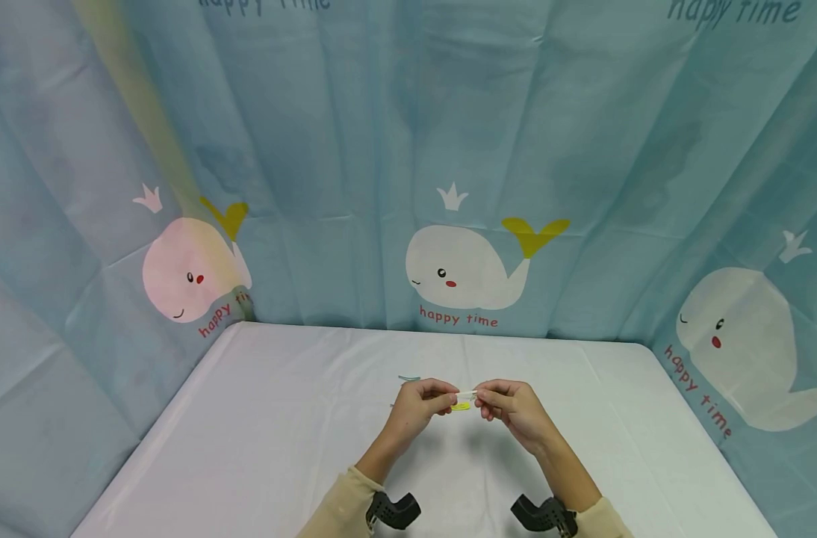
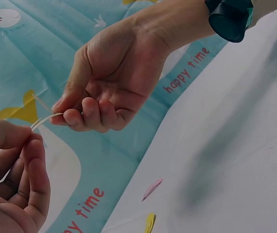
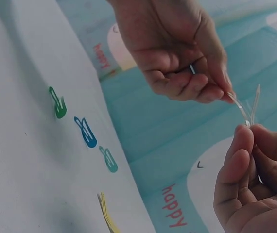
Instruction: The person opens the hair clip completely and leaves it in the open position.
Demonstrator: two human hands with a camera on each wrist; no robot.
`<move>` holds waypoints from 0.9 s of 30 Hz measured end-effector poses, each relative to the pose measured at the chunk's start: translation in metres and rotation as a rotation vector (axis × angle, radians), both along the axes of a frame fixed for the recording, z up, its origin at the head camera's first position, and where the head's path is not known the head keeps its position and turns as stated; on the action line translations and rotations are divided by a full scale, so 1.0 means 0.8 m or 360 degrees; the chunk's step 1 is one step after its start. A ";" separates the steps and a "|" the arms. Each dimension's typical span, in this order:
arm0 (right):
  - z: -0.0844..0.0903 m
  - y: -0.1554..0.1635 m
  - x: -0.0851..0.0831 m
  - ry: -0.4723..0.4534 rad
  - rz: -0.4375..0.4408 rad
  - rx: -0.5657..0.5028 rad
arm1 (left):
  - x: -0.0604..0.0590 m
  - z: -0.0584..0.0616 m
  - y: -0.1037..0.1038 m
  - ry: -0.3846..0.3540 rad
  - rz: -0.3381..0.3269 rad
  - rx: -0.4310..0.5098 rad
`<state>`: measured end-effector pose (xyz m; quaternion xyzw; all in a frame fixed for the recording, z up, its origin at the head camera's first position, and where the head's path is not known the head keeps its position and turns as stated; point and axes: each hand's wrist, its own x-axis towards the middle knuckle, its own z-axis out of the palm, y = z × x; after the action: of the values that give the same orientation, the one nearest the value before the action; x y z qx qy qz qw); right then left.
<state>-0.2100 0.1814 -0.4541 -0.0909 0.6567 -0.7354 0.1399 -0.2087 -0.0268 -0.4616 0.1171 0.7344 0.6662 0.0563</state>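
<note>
Above the white table [image 1: 281, 418], both hands meet over its middle and pinch a small white hair clip [image 1: 466, 393] between them. My left hand [image 1: 447, 397] holds its left end and my right hand [image 1: 484, 399] its right end. The left wrist view shows the clip [image 2: 43, 119] as a thin pale strip running from my left hand [image 2: 27, 141] up to my right hand [image 2: 63, 110]. In the right wrist view the clip [image 3: 246, 109] has two thin prongs between my right hand [image 3: 245, 133] and my left hand [image 3: 218, 92].
A yellow clip [image 1: 460, 407] lies on the table under the hands and a teal clip [image 1: 408, 378] lies behind them. Green [image 3: 57, 103], blue [image 3: 86, 133], teal [image 3: 109, 160] and yellow [image 3: 107, 213] clips lie in a row. A pink clip [image 2: 152, 189] lies nearby. A whale-print curtain [image 1: 469, 269] surrounds the table.
</note>
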 end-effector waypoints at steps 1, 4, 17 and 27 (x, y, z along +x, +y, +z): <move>0.000 0.000 0.000 0.0001 0.0000 0.0004 | 0.000 0.000 0.000 0.0003 0.0002 0.0002; -0.002 0.000 -0.001 0.0008 -0.0003 0.0029 | 0.001 0.000 0.000 0.0032 0.0017 -0.0019; -0.009 -0.001 -0.003 -0.0002 0.0016 0.0088 | 0.002 0.000 -0.001 0.0076 0.0039 -0.0083; -0.012 -0.003 -0.006 -0.0007 0.0012 0.0138 | 0.006 0.008 -0.001 0.0069 0.0037 -0.0045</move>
<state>-0.2145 0.1791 -0.4634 -0.0857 0.6873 -0.7060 0.1479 -0.2041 -0.0278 -0.4550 0.1220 0.7461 0.6537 0.0343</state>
